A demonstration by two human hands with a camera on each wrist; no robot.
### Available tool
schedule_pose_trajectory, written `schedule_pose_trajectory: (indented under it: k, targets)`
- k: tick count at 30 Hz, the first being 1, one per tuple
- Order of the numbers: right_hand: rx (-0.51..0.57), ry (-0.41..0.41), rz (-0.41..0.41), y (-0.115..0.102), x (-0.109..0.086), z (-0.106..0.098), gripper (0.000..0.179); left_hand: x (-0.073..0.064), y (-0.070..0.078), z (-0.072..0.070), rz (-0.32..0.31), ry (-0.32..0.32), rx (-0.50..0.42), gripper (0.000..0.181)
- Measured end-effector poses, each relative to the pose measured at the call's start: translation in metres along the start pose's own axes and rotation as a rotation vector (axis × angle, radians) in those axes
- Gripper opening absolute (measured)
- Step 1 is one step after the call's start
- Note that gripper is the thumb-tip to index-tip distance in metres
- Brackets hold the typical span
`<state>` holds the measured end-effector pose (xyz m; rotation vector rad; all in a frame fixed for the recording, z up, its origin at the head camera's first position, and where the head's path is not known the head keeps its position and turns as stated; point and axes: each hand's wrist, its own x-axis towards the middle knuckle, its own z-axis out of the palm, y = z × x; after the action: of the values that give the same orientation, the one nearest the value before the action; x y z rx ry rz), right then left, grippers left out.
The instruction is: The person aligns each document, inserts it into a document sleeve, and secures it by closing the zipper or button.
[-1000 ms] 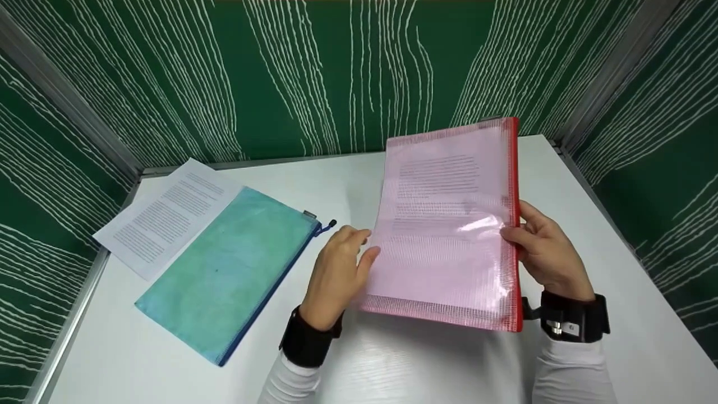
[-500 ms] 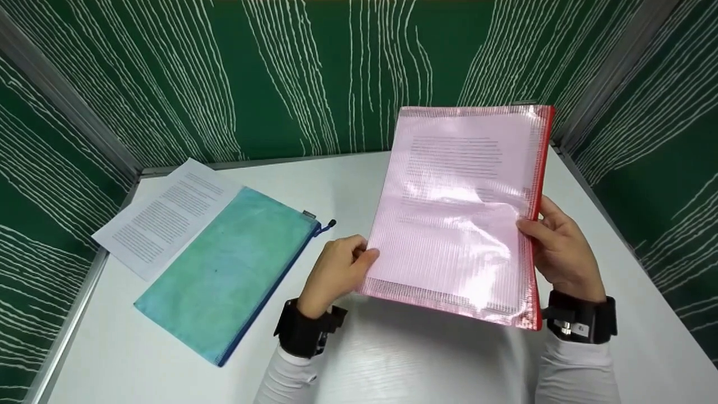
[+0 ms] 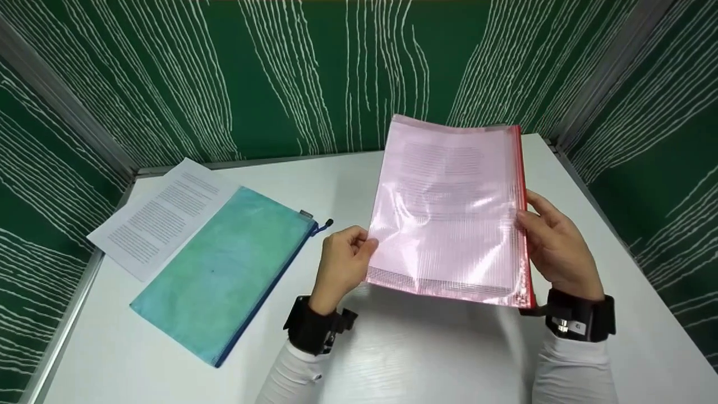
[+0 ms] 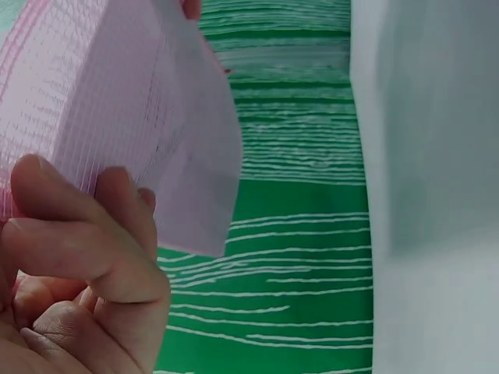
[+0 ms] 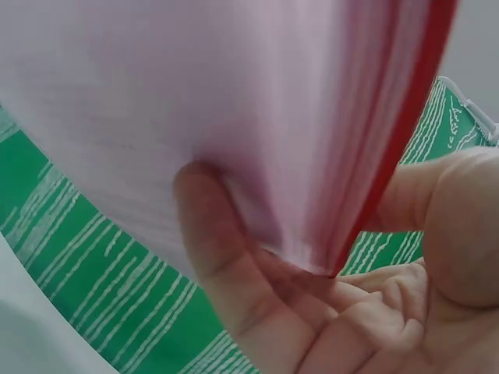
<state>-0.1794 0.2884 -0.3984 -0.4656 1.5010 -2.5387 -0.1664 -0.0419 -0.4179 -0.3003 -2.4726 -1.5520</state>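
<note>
Head view, pouch: pink pouch (image 3: 443,224) raised above the white table (image 3: 415,359); top edge now bowed, straight half a second ago.
Head view, grip: my left hand (image 3: 343,264), loose a second ago, now pinches one side; my right hand (image 3: 561,252) pinches the other. I judge control better so.
Left wrist view, fingers: curled at the pouch.
Right wrist view, fingers: one presses the pouch, thumb opposite.

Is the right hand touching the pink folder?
Touching. The head view shows the right hand gripping the pink folder by its red edge, thumb in front.
</note>
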Motion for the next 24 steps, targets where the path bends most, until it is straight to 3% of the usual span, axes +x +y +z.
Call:
schedule_pose_trajectory:
  k: [12, 19, 24]
  targets:
    - [-0.197, 0.051, -0.002, -0.017, -0.013, -0.001, 0.051, 0.020, 0.005, 0.028, 0.054, 0.113, -0.042, 0.006]
    - [-0.273, 0.244, -0.020, -0.019, -0.014, -0.001, 0.053, 0.034, 0.006, 0.044, 0.045, 0.158, -0.029, 0.007]
    - [-0.400, 0.422, 0.018, -0.011, -0.008, -0.004, 0.051, 0.042, -0.002, 0.061, 0.055, 0.178, 0.016, 0.009]
